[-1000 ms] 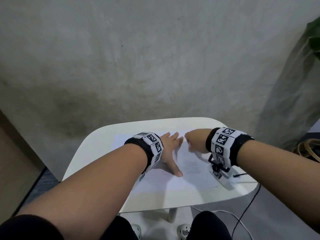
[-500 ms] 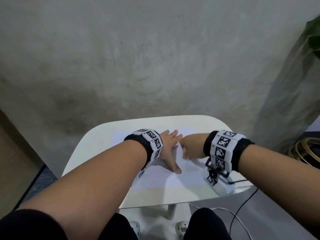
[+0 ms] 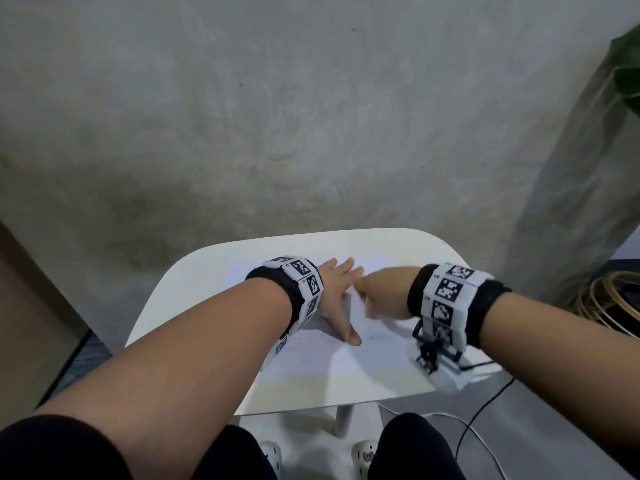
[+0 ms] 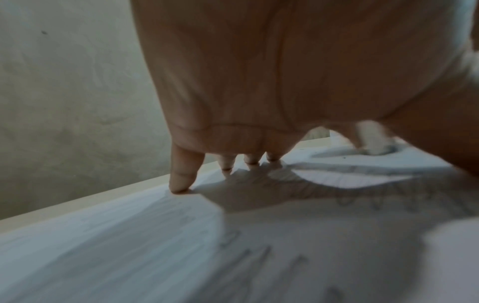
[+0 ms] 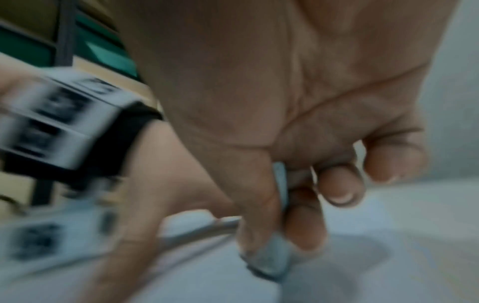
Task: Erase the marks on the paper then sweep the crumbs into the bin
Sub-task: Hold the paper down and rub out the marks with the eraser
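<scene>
A white sheet of paper (image 3: 332, 358) with faint pencil marks (image 4: 376, 201) lies on a small white table (image 3: 194, 275). My left hand (image 3: 337, 289) lies flat on the paper, fingers spread and straight, holding it down. My right hand (image 3: 379, 296) is just right of it, blurred by motion, pinching a white eraser (image 5: 272, 260) between thumb and fingers with its tip on the paper. The eraser's tip shows in the left wrist view (image 4: 376, 141). No bin is in view.
A grey concrete wall (image 3: 311, 116) rises right behind the table. Cables (image 3: 478, 420) run across the floor at the right, beside a coil of wire (image 3: 609, 299). A plant leaf (image 3: 627, 64) hangs at the upper right. My knees are under the table's near edge.
My right hand with the eraser has rubbed to and fro on the paper, ending a little closer to the left hand. The left hand has stayed pressed on the sheet.
</scene>
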A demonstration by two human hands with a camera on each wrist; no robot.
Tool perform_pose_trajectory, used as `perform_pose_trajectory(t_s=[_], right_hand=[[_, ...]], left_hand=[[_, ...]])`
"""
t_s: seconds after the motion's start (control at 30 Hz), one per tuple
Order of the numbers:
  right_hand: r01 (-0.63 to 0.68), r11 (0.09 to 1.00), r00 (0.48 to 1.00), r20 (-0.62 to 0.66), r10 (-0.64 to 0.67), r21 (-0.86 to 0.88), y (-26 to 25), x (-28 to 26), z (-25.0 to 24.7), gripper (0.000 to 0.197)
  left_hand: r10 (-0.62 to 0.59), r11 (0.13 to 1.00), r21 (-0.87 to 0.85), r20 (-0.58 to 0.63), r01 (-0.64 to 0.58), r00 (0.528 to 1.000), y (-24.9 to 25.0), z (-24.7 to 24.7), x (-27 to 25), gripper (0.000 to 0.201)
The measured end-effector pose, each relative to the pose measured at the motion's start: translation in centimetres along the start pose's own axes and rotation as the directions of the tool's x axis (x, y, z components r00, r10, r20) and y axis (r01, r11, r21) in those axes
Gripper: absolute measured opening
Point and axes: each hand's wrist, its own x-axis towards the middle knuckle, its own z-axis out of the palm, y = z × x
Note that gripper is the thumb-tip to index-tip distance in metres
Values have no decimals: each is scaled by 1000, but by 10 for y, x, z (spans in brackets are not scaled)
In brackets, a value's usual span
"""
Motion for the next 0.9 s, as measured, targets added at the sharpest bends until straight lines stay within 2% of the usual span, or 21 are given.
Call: perform_pose_trajectory(t_s=[0.07, 0.1, 0.17, 0.23, 0.3, 0.33, 0.4, 0.47, 0.53, 0.6, 0.73, 0.83, 0.9], right_hand=[[-74, 994, 996, 35, 77, -83, 8, -1, -9, 26], [-67, 991, 995, 59, 74, -114, 8, -1, -7, 21], [42, 999, 998, 49, -41, -34, 2, -2, -1, 32], [85, 995, 996, 23, -87, 56, 2, -7, 0, 29], [41, 999, 999, 21, -42, 21, 10, -7, -5, 15], [6, 1000, 999, 44, -6, -1, 11, -5, -5, 13], [49, 999, 995, 93, -47, -23, 5, -5, -1, 18], [89, 996, 993, 74, -88, -14, 4, -5, 2, 15], [23, 1000, 999, 29, -23, 13, 13, -5, -2, 7], [-20, 1000, 1000, 12, 21, -20, 11, -3, -3, 20], [94, 994, 993, 73, -90, -62, 3, -3, 1, 11], [5, 999, 1000, 4, -5, -53, 15, -5, -2, 13], [26, 998, 999, 30, -25, -55, 6, -6, 3, 18]], left_hand=[[-8, 1000, -16, -17, 8, 1000, -1, 0, 0, 133], [-10, 1000, -25, -24, 9, 1000, -1, 1, 1, 133], [-3, 1000, -15, -17, 3, 1000, 0, 0, -2, 132], [-10, 1000, -26, -22, 9, 1000, 0, 0, 1, 133], [-7, 1000, -30, -13, 7, 1000, -1, -1, 2, 134], [-8, 1000, -19, -14, 8, 1000, -1, -1, 1, 134], [-12, 1000, -13, -16, 11, 1000, 0, -1, 0, 133], [-11, 1000, -17, -17, 11, 1000, 1, -2, -1, 132], [-7, 1000, -20, -12, 7, 1000, 1, -2, 1, 134], [-12, 1000, -20, -13, 12, 1000, 1, -2, 0, 134], [-10, 999, -32, -10, 10, 1000, 0, -1, 0, 133], [-7, 1000, -16, -3, 7, 1000, 0, -1, 0, 135], [-12, 1000, -4, -9, 12, 1000, 3, -2, -2, 132]])
